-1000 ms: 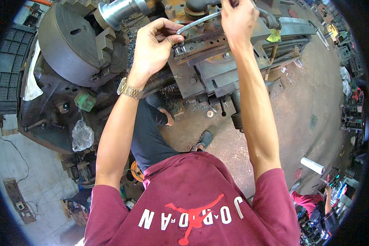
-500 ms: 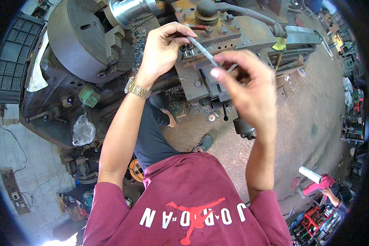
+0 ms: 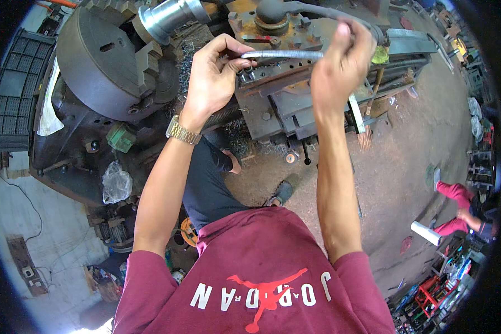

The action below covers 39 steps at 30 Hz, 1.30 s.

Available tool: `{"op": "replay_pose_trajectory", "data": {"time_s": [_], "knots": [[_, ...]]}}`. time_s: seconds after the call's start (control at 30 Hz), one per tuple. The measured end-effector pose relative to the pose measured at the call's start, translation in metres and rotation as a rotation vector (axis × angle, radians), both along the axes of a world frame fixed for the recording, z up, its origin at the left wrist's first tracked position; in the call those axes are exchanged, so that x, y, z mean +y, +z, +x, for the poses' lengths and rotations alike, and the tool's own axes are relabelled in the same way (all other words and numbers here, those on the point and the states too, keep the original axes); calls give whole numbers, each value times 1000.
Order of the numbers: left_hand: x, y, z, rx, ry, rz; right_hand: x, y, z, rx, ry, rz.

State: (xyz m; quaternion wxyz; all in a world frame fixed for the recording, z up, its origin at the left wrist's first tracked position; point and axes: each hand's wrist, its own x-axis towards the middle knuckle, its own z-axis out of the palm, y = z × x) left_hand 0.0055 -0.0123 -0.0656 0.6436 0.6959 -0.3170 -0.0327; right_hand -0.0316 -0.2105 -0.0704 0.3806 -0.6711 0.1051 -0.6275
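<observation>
The person's left hand (image 3: pixel 211 78) has thumb and fingertips pinched on the near end of a slim grey tube (image 3: pixel 284 54), which runs level across to the right hand (image 3: pixel 339 78), over the rusty carriage (image 3: pixel 295 86) of a big lathe. That right hand is half curled, thumb up, with the tube's other end passing out of sight at it; the fingers are blurred and turned away from me, so I can't fairly say whether they are closed on it. Below that same hand a pale strip (image 3: pixel 355 111) with a tan, frayed end sticks out, and I can't tell whether it is held. Two small dark bolts (image 3: pixel 247 75) sit just under the left fingertips. Behind the tube, on the tool post, stands a round dark knob (image 3: pixel 271 10) with a long lever (image 3: pixel 325 11) running off to the right. Over to the left is the heavy grey chuck (image 3: pixel 97 61), with a bright flanged cylinder (image 3: pixel 172 19) by its upper side. A gold wristwatch (image 3: pixel 183 131) circles the left wrist. Lower down on the machine are a green box (image 3: pixel 121 137) and a crumpled clear bag (image 3: pixel 117 182). A yellow-green rag (image 3: pixel 380 54) lies just beyond the right hand. Across the brown floor (image 3: pixel 395 172), another person in red trousers (image 3: pixel 453 195) is near a white roll (image 3: pixel 426 232).
</observation>
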Motion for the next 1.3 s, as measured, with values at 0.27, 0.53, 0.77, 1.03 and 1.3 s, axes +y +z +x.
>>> {"op": "replay_pose_trajectory", "data": {"time_s": [0.27,0.53,0.77,1.03,1.3], "knots": [[-10,4,-13,19,185,46,-4,18,42,214,-48,-230],[-10,13,-14,-13,191,138,-36,27,-19,589,539,-438],[-2,7,-5,-68,81,127,-1,58,-113,794,655,-421],[6,2,3,-1,-34,33,51,21,-118,425,585,100],[-2,3,-5,-53,97,107,-16,7,-8,318,279,158]]}}
